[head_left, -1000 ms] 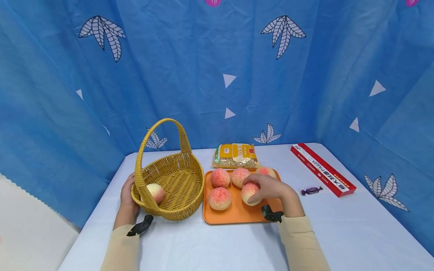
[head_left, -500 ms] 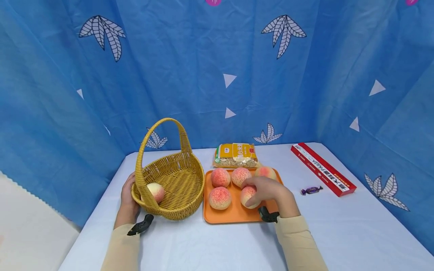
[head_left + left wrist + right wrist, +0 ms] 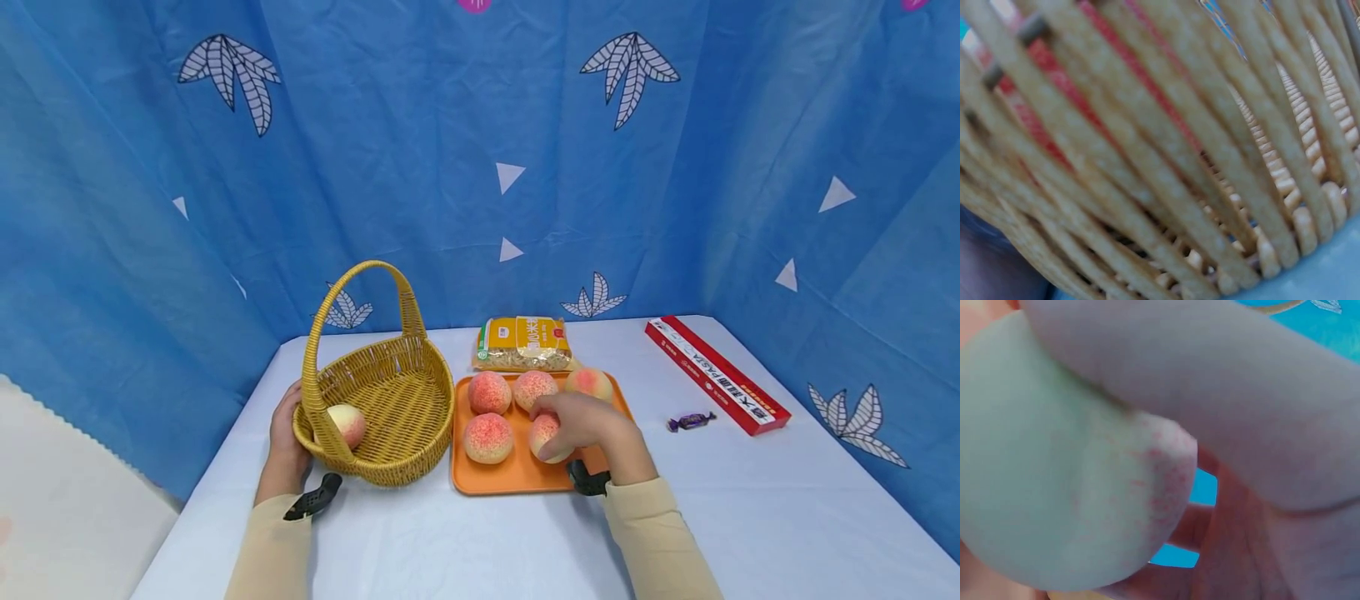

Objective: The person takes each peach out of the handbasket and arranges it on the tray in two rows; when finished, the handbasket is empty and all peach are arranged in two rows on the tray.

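My left hand holds the left side of a woven wicker basket with a tall arched handle; some fingers are hidden against its wall. One peach lies inside, partly behind the handle's base. Close up in the left wrist view, the basket's slats show red fruit through the gaps. My right hand grips a pale, red-speckled peach between thumb and fingers, over the orange tray. I cannot tell whether that peach touches the tray. Several other peaches sit on the tray.
Behind the tray lies a yellow bag of pasta. To the right are a purple wrapped candy and a long red pasta box. A blue curtain hangs behind the white-covered table.
My right hand has shifted slightly left with the gripped peach, uncovering more of the back right peach. My left hand and the basket stay in place.
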A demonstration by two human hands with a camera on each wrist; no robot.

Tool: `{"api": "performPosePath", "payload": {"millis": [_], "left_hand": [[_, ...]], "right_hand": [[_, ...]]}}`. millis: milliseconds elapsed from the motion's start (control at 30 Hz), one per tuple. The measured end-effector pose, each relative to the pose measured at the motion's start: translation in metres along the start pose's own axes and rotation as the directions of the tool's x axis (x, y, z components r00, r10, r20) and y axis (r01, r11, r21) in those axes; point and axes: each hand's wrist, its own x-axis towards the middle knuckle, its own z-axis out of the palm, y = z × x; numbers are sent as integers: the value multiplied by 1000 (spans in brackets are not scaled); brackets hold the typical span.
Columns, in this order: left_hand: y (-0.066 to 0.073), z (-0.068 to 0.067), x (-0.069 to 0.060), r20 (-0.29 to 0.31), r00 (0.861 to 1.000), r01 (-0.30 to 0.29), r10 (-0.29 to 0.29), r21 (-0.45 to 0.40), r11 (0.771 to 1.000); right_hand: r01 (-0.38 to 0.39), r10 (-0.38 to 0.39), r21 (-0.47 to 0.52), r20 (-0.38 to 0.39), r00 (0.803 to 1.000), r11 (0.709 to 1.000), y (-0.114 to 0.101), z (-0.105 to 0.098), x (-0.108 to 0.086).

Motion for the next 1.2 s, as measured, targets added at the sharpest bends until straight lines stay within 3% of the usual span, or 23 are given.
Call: {"api": "performPosePath", "payload": {"millis": [133,533,867,1200], "left_hand": [[-1,-2,-1,2,1000,-8,8,0,1000],[1,0,-2,23,1000,-18,18,-6,1000],[1,-1,-1,10,1000,-9,9,1,1000],[3,-1,-2,8,1000,-8,8,-3,1000]], "right_hand": [[8,-7,-22,8,1000,1000,-2,1,0],[58,-65,94,71,995,994,7,-6,-10],[67,-66,103,-13,998,992,9,-6,-4],[125,-125,139,-10,992,982,13,-11,-7]]}}
